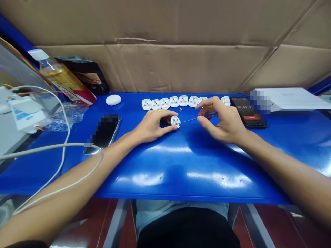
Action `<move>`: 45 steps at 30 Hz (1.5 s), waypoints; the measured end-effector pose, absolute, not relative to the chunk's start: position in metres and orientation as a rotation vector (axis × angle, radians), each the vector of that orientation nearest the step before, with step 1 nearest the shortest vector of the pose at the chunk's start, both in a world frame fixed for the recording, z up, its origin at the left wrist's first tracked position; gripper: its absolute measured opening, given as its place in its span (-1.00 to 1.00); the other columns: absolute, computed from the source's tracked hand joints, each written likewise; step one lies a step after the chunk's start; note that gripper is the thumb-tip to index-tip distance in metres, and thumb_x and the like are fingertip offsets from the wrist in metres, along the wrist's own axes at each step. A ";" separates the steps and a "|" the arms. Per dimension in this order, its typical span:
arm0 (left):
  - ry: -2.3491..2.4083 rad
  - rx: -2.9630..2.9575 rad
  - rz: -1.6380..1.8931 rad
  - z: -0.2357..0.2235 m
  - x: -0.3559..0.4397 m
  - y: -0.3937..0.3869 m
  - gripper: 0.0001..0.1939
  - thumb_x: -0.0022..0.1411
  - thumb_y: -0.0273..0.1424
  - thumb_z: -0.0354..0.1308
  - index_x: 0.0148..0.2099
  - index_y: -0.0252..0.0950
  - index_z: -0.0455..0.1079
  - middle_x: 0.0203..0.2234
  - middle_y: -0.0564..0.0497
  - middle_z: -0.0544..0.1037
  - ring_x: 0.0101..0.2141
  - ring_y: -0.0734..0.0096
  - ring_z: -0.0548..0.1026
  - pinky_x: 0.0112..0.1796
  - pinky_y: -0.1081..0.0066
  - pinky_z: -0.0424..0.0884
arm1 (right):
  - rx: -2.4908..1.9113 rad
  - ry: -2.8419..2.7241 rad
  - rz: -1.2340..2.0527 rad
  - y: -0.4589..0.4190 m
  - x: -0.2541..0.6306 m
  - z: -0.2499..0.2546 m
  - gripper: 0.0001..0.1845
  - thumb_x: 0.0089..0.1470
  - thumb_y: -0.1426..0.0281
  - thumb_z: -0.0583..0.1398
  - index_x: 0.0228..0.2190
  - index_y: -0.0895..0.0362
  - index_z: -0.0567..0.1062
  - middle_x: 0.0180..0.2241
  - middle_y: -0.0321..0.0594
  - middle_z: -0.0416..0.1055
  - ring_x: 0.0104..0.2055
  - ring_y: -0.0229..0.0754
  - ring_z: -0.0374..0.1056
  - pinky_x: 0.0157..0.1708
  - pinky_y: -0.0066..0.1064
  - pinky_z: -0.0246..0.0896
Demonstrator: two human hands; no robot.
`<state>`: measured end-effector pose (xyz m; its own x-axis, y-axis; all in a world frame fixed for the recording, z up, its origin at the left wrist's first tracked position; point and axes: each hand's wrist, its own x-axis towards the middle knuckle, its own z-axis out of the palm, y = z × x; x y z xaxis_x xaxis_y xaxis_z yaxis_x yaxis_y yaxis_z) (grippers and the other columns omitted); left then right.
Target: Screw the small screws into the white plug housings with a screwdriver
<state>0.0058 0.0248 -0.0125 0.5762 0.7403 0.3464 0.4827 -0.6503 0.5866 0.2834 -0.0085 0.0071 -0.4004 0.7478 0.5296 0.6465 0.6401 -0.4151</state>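
Between thumb and fingers, my left hand (pixel 155 125) grips a small white plastic plug part (pixel 175 121) with its inner face turned toward the right. My right hand (pixel 222 120) is closed on the handle of a screwdriver (pixel 190 120), whose thin shaft points left. The tip reaches the face of the white part; whether it sits in a screw is too small to tell. Just beyond lie a few tiny screws (pixel 180 109). A row of several similar white plug parts (pixel 174 101) with brassy metal bits runs along the back, partly hidden by my right hand.
On the blue table (pixel 165 165), a phone (pixel 106 132) lies left and another phone (pixel 249 112) showing a timer lies right, beside white paper (pixel 292 98). A white rounded case (pixel 113 100), a bottle (pixel 64 79) and a dark pouch (pixel 85 74) stand back left. A white cable (pixel 64 137) loops over my left forearm.
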 end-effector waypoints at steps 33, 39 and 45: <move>1.004 2.337 0.770 -0.009 0.008 0.023 -0.57 0.33 -0.20 0.39 0.15 -0.29 0.59 -0.10 -0.09 0.73 -0.16 0.18 0.68 -0.08 0.28 0.57 | -1.179 -2.090 0.265 -0.009 0.281 0.012 -0.84 0.34 0.26 0.22 -0.06 -0.02 0.46 -0.29 -0.23 0.62 -0.33 -0.05 0.59 -0.28 -0.21 0.46; 1.007 2.338 0.764 -0.009 0.007 0.022 -0.57 0.34 -0.20 0.38 0.16 -0.29 0.59 -0.08 -0.09 0.73 -0.14 0.19 0.67 -0.06 0.28 0.56 | -1.119 -2.127 0.336 -0.009 0.281 0.014 -0.72 0.31 0.32 0.24 0.03 -0.01 0.40 -0.27 -0.20 0.62 -0.26 0.00 0.59 -0.22 -0.18 0.46; 1.000 2.336 0.753 -0.007 0.007 0.021 -0.57 0.34 -0.20 0.37 0.17 -0.29 0.58 -0.08 -0.08 0.73 -0.13 0.19 0.67 -0.05 0.27 0.57 | -1.133 -2.098 0.379 -0.008 0.282 0.014 -0.76 0.32 0.26 0.23 0.00 0.00 0.39 -0.33 -0.24 0.60 -0.32 -0.03 0.56 -0.28 -0.21 0.44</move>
<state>0.0072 0.0213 -0.0069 0.5800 0.7599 0.2935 0.4920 -0.6139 0.6173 0.2818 -0.0082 0.0137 -0.3625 0.8169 0.4487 0.6083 0.5721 -0.5502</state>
